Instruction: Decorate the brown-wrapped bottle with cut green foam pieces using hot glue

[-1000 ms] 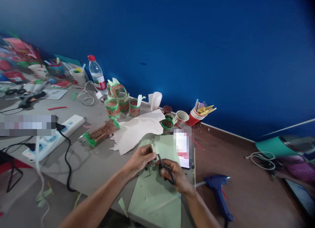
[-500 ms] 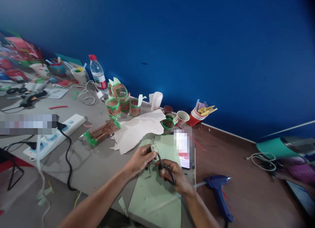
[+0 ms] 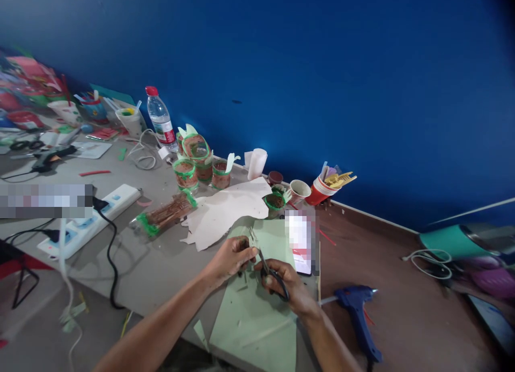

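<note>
My right hand (image 3: 286,284) is closed around the handles of a pair of dark scissors (image 3: 264,266), whose blades point up and left. Just left of the blades, my left hand (image 3: 233,257) pinches a small pale green paper piece (image 3: 252,245), mostly covered by the fingers. Both hands are over a light green sheet (image 3: 257,324) lying on the table. Small dark and pale scraps rest on that sheet below my left hand. A torn white sheet (image 3: 225,208) lies just beyond my left hand, and a lit phone (image 3: 300,243) is right of the scissors.
A blue glue gun (image 3: 358,313) lies to the right. Behind the white sheet stand several brown and green cups (image 3: 185,175), a water bottle (image 3: 161,120), a paper cup (image 3: 300,192) and red cups (image 3: 321,191). A power strip (image 3: 92,219) with cables is at left.
The scissors and my right hand have shifted very slightly to the right. My left hand still pinches the paper in nearly the same spot.
</note>
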`<move>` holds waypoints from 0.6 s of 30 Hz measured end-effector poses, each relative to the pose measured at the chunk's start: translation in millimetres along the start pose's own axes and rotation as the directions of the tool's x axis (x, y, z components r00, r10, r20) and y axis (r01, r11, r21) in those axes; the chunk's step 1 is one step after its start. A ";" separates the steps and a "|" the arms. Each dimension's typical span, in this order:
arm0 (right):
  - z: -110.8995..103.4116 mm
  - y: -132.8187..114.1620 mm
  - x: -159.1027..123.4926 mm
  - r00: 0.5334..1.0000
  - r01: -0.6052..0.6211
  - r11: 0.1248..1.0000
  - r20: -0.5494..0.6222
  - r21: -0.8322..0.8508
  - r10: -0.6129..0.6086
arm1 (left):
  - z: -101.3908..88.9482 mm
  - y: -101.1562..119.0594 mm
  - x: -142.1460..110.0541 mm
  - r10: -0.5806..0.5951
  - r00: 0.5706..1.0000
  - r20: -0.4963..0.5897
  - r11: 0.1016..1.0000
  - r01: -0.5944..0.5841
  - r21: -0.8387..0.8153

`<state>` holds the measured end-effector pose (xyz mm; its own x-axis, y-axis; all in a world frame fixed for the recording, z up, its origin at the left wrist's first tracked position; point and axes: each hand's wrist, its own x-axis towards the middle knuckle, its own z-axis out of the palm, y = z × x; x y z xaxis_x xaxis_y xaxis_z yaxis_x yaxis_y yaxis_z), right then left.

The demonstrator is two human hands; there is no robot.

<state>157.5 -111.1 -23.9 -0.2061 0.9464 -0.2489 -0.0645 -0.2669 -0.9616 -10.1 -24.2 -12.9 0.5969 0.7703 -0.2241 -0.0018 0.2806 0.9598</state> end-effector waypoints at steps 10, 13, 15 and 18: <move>-0.7 2.9 2.6 1.000 -0.014 1.000 -0.006 -0.011 0.014 | -1.9 -8.5 2.6 0.020 1.000 0.021 1.000 -0.020 0.000; -2.1 5.2 2.6 1.000 -0.007 1.000 0.002 -0.015 0.008 | -2.5 -9.0 2.3 0.020 0.999 0.025 1.000 -0.021 0.006; -2.3 4.7 2.0 1.000 -0.009 1.000 0.005 -0.018 0.009 | -2.6 -8.7 2.1 0.023 0.999 0.025 1.000 -0.023 0.020; -0.9 3.2 1.3 1.000 -0.008 1.000 -0.019 0.004 0.008 | -2.2 -8.2 1.9 0.031 0.999 0.031 0.999 -0.032 0.022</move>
<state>158.0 -110.6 -27.4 -0.1877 0.9476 -0.2585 -0.0670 -0.2749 -0.9591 -10.7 -23.7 -21.6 0.6210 0.7607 -0.1888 -0.0029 0.2431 0.9700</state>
